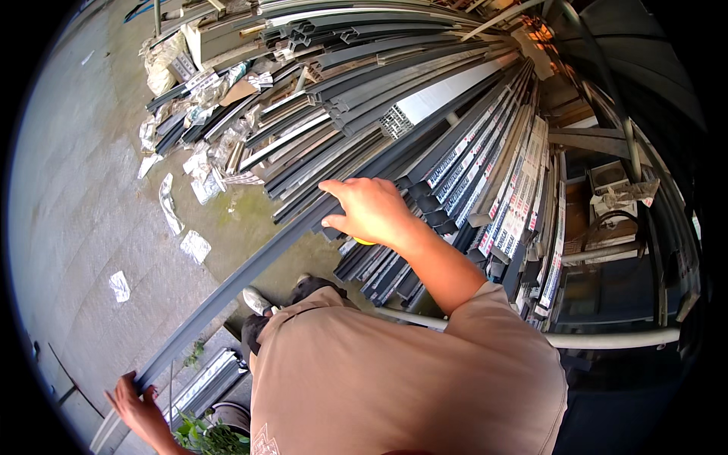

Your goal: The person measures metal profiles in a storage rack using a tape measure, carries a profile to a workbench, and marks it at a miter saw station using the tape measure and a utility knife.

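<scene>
A long, straight dark-grey metal profile [227, 292] runs slantwise from the lower left up toward the stacked stock. Near its lower-left end, my left hand [136, 413] is closed on it, fingers curled about the edges. Farther along, my right hand [371, 208] grips the same bar, with the thumb and forefinger on either side of it. The bar's far end is lost among the other lengths beyond my right hand. Just past that hand lie bundles of dark profiles with printed wrapping [455, 178] and a white-wrapped bundle [444, 95].
Stacked metal lengths [364, 57] fill the far middle. Torn plastic and offcuts [205, 163] litter the concrete floor [114, 205]. A pale rail [614, 339] crosses at the right. Beside my left arm stand a potted plant [205, 436] and short profiles [208, 383].
</scene>
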A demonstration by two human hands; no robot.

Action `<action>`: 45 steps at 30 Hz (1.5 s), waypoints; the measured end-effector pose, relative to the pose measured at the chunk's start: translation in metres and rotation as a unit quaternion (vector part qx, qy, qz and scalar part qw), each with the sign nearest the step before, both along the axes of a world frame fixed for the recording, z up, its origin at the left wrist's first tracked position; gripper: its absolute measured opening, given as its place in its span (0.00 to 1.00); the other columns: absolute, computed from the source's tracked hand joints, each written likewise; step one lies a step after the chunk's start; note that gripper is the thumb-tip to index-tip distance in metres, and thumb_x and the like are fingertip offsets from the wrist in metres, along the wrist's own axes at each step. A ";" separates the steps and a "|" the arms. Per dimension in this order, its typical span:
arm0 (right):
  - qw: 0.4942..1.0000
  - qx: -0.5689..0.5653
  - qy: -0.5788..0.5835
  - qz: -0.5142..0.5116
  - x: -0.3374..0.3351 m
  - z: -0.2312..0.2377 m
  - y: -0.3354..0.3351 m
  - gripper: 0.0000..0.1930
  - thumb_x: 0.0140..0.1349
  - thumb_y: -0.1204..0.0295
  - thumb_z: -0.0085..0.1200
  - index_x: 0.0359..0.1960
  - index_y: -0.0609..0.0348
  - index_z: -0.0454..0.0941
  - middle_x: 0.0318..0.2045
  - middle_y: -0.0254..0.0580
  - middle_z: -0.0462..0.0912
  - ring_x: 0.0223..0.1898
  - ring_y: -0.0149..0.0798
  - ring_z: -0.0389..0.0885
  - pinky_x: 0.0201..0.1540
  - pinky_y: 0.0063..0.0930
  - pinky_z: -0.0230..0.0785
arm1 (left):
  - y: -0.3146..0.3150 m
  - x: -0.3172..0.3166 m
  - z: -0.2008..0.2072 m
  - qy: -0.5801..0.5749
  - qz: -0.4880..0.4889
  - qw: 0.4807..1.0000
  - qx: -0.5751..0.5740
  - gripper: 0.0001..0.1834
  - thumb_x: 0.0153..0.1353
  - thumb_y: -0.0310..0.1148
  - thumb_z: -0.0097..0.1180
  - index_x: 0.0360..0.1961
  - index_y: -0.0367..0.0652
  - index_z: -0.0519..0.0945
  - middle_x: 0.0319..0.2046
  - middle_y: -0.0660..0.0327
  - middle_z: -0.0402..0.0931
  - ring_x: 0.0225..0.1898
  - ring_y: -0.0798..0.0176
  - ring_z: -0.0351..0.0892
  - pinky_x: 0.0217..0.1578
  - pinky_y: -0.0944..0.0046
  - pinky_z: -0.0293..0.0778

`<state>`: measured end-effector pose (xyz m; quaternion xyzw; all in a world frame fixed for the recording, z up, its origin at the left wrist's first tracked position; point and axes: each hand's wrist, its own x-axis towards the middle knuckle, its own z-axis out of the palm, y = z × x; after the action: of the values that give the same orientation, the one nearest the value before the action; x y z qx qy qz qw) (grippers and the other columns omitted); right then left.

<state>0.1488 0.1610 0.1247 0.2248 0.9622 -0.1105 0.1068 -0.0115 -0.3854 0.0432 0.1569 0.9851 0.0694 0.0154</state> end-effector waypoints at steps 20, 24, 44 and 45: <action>0.914 0.335 -0.181 0.139 -0.018 -0.021 0.091 0.20 0.52 0.67 0.79 0.40 0.59 0.81 0.39 0.54 0.89 0.42 0.59 0.90 0.45 0.50 0.82 | -0.123 0.004 -0.017 0.189 0.265 0.944 0.051 0.39 0.50 0.16 0.74 0.66 0.51 0.81 0.70 0.49 0.73 0.73 0.41 0.70 0.71 0.47 0.71; 0.884 0.354 -0.182 0.247 -0.024 -0.039 0.114 0.15 0.41 0.65 0.80 0.26 0.59 0.89 0.33 0.52 0.89 0.39 0.56 0.91 0.44 0.46 0.84 | -0.068 0.035 -0.048 0.309 0.384 0.850 0.185 0.45 0.59 0.27 0.74 0.77 0.44 0.66 0.67 0.42 0.70 0.68 0.41 0.72 0.68 0.48 0.70; 0.785 -0.041 -0.151 0.599 -0.126 -0.003 -0.173 0.36 0.52 0.36 0.72 0.40 0.63 0.90 0.30 0.55 0.90 0.36 0.59 0.91 0.42 0.49 0.83 | 0.145 0.142 -0.114 -0.202 0.243 0.389 0.865 0.38 0.76 0.62 0.54 0.67 0.36 0.75 0.64 0.50 0.81 0.65 0.53 0.82 0.74 0.50 0.69; 0.781 -0.039 -0.148 0.605 -0.131 -0.006 -0.162 0.36 0.52 0.36 0.72 0.40 0.63 0.90 0.30 0.55 0.90 0.36 0.59 0.91 0.42 0.49 0.83 | 0.131 0.136 -0.115 -0.172 0.273 0.396 0.859 0.37 0.76 0.62 0.51 0.63 0.37 0.80 0.60 0.50 0.85 0.62 0.53 0.84 0.73 0.51 0.70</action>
<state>0.0178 -0.0008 0.1183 -0.3943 0.8677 -0.0258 0.3016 0.1244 -0.2547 -0.0722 -0.2054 0.3710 0.9054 0.0219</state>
